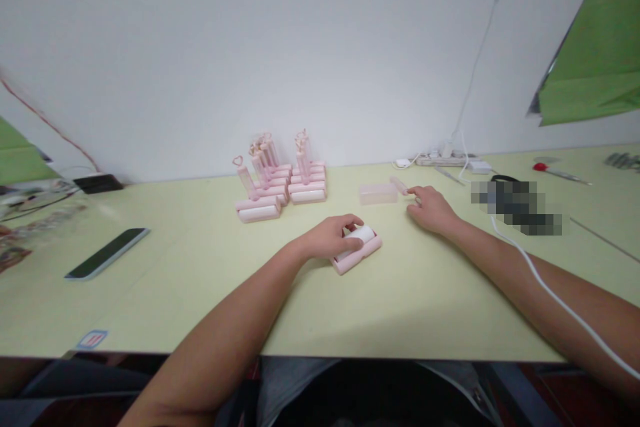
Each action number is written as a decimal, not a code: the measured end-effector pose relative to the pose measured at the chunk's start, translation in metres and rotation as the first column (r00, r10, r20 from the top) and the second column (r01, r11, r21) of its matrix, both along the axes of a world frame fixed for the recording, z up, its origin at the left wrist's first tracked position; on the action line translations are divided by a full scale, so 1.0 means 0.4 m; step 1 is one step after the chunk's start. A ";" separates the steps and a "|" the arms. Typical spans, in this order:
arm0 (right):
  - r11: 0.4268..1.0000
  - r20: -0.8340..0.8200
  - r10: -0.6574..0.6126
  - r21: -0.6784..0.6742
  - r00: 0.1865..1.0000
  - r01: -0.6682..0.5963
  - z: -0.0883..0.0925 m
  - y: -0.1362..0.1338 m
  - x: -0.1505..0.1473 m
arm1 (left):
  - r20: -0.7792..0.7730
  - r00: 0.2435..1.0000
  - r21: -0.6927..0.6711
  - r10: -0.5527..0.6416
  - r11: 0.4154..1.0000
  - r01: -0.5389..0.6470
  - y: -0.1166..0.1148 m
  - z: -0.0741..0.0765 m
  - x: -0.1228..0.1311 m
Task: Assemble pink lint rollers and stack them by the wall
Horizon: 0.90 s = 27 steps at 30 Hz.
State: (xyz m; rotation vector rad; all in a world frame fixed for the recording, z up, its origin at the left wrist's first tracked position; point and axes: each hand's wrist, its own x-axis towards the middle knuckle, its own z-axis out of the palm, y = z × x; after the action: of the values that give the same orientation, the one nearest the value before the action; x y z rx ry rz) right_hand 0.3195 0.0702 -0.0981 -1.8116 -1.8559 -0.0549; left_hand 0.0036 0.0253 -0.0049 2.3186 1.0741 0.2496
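My left hand (333, 237) is closed around a pale pink case with a white roll in it, like a small lint roller (357, 256), held low over the near middle of the table. Thumb and fingers grip it from the left. To the right, my right hand (433, 209) reaches out with its index finger stretched and a gap to the thumb. That fingertip meets the near end of a small pink stick-like piece (399, 185); whether they touch is hard to tell. Beside the piece lies a translucent pink box-shaped cover (379, 194).
Several pink rollers with upright heart-topped handles (260, 177) stand in two rows near the wall. A phone (107, 253) lies at left. At right are a power strip (445, 161), a white cable (530, 267), a blurred dark object (520, 203) and a red-handled tool (540, 167).
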 end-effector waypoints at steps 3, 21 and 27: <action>1.000 0.017 -0.013 0.000 1.000 0.013 -0.009 0.005 -0.010 | -0.005 1.000 -0.010 -0.007 1.000 0.007 -0.001 0.002 0.001; 0.992 0.090 -0.074 -0.091 0.993 0.082 0.011 0.067 -0.008 | -0.021 1.000 -0.036 0.003 0.999 -0.004 -0.006 0.007 0.001; 0.983 -0.003 -0.183 0.007 0.983 0.183 0.018 0.052 0.022 | -0.024 1.000 -0.022 -0.005 1.000 0.005 -0.005 0.004 -0.001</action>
State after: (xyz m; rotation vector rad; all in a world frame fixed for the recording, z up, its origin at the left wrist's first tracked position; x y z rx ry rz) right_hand 0.3285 0.0912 -0.0908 -1.9716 -1.6799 -0.1257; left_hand 0.0031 0.0231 -0.0033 2.3104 1.0772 0.2081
